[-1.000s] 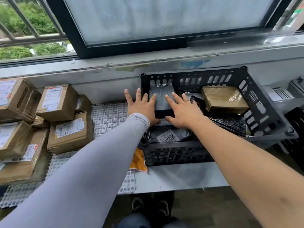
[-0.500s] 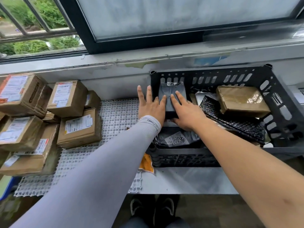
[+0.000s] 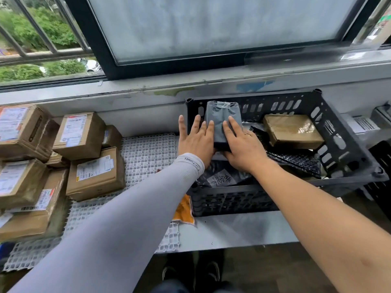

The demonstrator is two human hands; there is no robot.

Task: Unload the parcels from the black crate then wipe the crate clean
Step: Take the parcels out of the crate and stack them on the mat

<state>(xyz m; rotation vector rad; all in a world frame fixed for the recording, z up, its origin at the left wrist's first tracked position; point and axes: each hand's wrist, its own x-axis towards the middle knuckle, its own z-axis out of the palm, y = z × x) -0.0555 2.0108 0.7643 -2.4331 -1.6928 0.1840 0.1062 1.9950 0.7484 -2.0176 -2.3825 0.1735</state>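
Note:
The black slotted crate (image 3: 347, 142) stands on the ledge under the window. My left hand (image 3: 195, 140) and my right hand (image 3: 243, 146) press with straight fingers against the two sides of a grey plastic-wrapped parcel (image 3: 222, 119) at the crate's back left corner; its top reaches the rim. Still in the crate are a brown taped parcel (image 3: 293, 131), a black bubble mailer (image 3: 296, 160) and a dark bag with a handwritten label (image 3: 222, 178). My thumbs are hidden.
Several labelled cardboard boxes (image 3: 95, 172) are stacked at the left on a white grid mat (image 3: 148, 153). An orange packet (image 3: 184, 210) lies beside the crate's front left corner. Another black crate (image 3: 380, 166) shows at the right edge. The window frame runs close behind.
The grey parcel has risen between my two hands, its top now level with the crate's back rim. Both hands keep the same hold on it.

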